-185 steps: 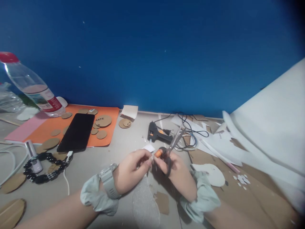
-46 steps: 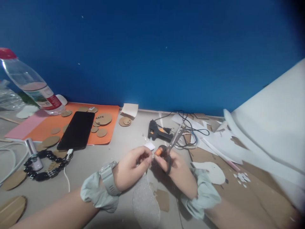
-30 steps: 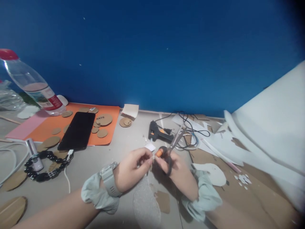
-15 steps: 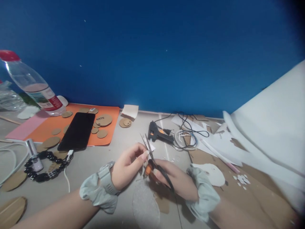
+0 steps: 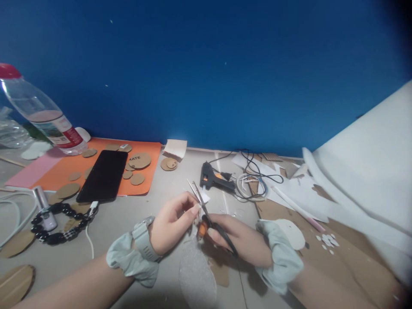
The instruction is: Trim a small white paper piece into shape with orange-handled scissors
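Note:
My right hand (image 5: 241,242) is closed around the handles of a pair of scissors (image 5: 206,210), which has black and orange grips. The blades point up and to the left, their tips slightly apart. Right beside the blades, my left hand (image 5: 175,225) is pinched shut at the fingertips. Whatever small thing it holds is mostly hidden by the fingers and scissors. Below both hands lies a whitish translucent rounded sheet (image 5: 197,274), partly over a brown cardboard scrap (image 5: 220,272). A black glue gun (image 5: 214,180) rests just beyond the scissors.
To the left are a black phone (image 5: 104,176) on orange paper (image 5: 148,171), cardboard discs (image 5: 140,160), a beaded bracelet (image 5: 58,237) and a plastic bottle (image 5: 48,116). On the right lie coiled cables (image 5: 251,187), white paper (image 5: 305,193), small white scraps (image 5: 327,240) and a cardboard sheet (image 5: 312,266).
The scissors' tips have swung slightly left, and my right wrist has shifted a little right. My left hand stays nearly in place, still pinched.

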Available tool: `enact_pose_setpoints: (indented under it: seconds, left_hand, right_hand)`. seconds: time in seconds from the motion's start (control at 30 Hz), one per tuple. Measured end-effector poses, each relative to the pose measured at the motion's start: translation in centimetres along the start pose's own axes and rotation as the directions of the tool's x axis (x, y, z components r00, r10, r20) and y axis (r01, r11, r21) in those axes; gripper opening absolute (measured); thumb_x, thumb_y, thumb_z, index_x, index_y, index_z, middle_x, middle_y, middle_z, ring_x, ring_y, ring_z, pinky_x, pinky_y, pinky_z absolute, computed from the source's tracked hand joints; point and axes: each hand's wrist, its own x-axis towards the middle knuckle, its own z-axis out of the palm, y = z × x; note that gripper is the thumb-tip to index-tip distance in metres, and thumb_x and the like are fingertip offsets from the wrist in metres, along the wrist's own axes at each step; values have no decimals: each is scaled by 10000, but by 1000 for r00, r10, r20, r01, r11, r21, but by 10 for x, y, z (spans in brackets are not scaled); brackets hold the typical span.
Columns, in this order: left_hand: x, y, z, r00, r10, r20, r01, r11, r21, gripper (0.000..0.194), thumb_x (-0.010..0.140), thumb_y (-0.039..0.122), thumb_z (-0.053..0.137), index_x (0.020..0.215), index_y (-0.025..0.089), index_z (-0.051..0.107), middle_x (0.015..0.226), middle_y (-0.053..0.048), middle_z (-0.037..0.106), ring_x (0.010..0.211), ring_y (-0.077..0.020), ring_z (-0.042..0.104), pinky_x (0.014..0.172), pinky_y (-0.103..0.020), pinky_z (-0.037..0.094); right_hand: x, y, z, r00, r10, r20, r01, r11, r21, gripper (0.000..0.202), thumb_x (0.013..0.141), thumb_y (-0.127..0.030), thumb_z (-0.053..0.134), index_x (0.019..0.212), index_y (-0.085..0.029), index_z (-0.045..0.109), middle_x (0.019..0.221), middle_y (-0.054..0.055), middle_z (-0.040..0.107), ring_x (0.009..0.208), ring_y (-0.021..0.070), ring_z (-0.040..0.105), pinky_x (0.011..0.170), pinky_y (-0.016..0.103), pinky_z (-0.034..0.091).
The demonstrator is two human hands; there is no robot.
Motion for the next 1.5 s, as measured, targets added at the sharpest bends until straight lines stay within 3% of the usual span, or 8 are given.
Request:
enact_pose_setpoints:
  seconds: [0.3, 0.67, 1.1, 1.23, 1.5]
  left_hand:
    - [0, -2, -1, 1000, 6, 10, -6, 1000, 0, 172, 913, 230, 462, 762, 161, 503, 707, 10, 502, 674, -122, 475, 666, -261, 391]
    - [1, -1, -1, 1000, 11, 17, -11, 1000, 3, 187, 910, 240, 466, 743, 162, 496, 691, 15, 494, 658, -119, 466, 655, -256, 390]
    - [0, 1, 1, 999, -45, 2, 45, 995, -89, 192, 891, 319, 508, 781, 163, 529, 659, 21, 506, 617, -118, 477, 620, -247, 398]
    - [0, 1, 1, 999, -36, -6, 36, 996, -82, 189, 892, 306, 507, 772, 161, 525, 664, 21, 502, 624, -116, 474, 624, -243, 394]
    - [1, 2, 2, 1000, -25, -9, 24, 998, -64, 206, 896, 300, 500, 745, 161, 515, 680, 11, 514, 639, -120, 482, 636, -253, 402]
  right_hand:
    - [0, -5, -3, 999, -31, 31, 30, 999, 31, 399, 930, -502, 361, 846, -157, 541, 741, 20, 520, 666, 148, 471, 638, 267, 411]
    - [-1, -2, -5, 999, -27, 42, 27, 1000, -3, 483, 908, -597, 327, 822, -157, 507, 746, 26, 514, 665, 151, 461, 631, 283, 407]
    - [-1, -1, -4, 999, -40, 31, 42, 997, -61, 439, 937, -523, 344, 946, -141, 559, 799, 43, 572, 707, 161, 511, 668, 292, 441]
    - [-1, -1, -3, 999, -36, 34, 38, 997, -72, 461, 932, -552, 333, 897, -146, 551, 781, 35, 560, 696, 155, 505, 655, 281, 433]
    - [-1, 1, 2, 998, -34, -45, 31, 997, -69, 488, 914, -601, 330, 855, -161, 533, 786, 37, 575, 714, 160, 517, 633, 254, 420]
